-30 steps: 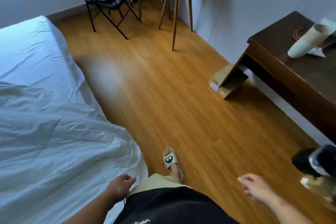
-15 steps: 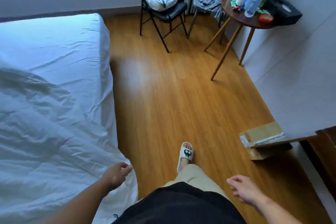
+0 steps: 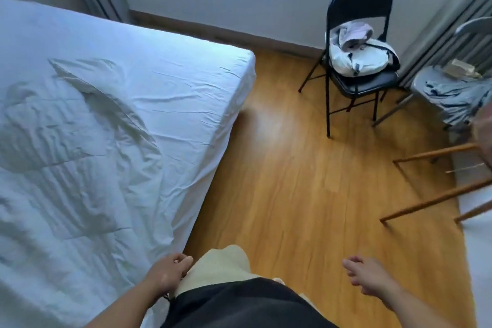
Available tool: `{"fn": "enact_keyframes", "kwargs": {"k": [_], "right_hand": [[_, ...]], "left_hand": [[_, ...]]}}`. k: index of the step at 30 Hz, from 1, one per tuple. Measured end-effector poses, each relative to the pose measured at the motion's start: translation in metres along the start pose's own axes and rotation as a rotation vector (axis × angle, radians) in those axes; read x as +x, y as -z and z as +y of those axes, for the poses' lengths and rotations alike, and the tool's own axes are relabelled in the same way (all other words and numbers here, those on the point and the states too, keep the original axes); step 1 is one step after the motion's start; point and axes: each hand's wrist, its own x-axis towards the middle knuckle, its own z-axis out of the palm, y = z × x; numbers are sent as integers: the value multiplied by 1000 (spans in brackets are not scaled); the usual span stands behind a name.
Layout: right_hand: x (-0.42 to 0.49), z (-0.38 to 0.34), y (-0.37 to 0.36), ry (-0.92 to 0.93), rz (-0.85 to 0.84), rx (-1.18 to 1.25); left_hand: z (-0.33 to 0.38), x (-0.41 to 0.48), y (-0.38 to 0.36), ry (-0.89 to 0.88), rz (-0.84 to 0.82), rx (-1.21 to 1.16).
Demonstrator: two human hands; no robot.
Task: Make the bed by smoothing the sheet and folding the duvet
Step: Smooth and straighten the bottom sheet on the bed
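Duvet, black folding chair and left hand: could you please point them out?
duvet (image 3: 80, 168), head view, crumpled middle.
black folding chair (image 3: 362, 0), head view, backrest.
left hand (image 3: 166, 273), head view, back of hand.

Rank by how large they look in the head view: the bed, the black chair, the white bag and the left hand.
1. bed, by far the largest.
2. black chair.
3. and 4. white bag and left hand: they look alike in size, and the hand is much nearer the camera, so I do not rank them.
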Motion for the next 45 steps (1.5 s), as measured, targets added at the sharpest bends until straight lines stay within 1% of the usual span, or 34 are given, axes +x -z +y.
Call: {"fn": "enact_keyframes", "kwargs": {"k": [4, 6, 10, 12, 16, 20, 24, 28, 31, 35, 38, 41, 45], "right_hand": [[42, -106, 42, 37, -3, -81], [61, -156, 52, 19, -5, -112], [89, -242, 73, 29, 11, -107], [104, -279, 88, 58, 4, -124], [139, -352, 120, 68, 12, -84], [185, -416, 153, 43, 7, -73], [250, -482, 197, 32, -20, -93], [310, -561, 260, 54, -61, -146], [341, -625, 310, 141, -92, -222], [385, -704, 368, 157, -128, -229], [425, -765, 402, 126, -159, -217], [470, -826, 432, 105, -168, -247], [522, -915, 460, 127, -124, -308]], "left_hand": [[27, 56, 11, 96, 15, -131], [43, 90, 21, 112, 22, -115], [80, 162, 56, 162, -43, -139], [113, 184, 82, 160, -52, -111], [218, 202, 148, 122, 11, -139], [308, 237, 193, 89, 4, -127], [382, 282, 217, 129, 53, -146], [469, 315, 234, 186, 58, -178], [551, 332, 248, 164, 62, -215], [655, 370, 274, 130, 67, -306], [719, 409, 300, 129, 73, -342], [771, 464, 322, 124, 56, -329], [830, 546, 359, 124, 16, -324]]}}
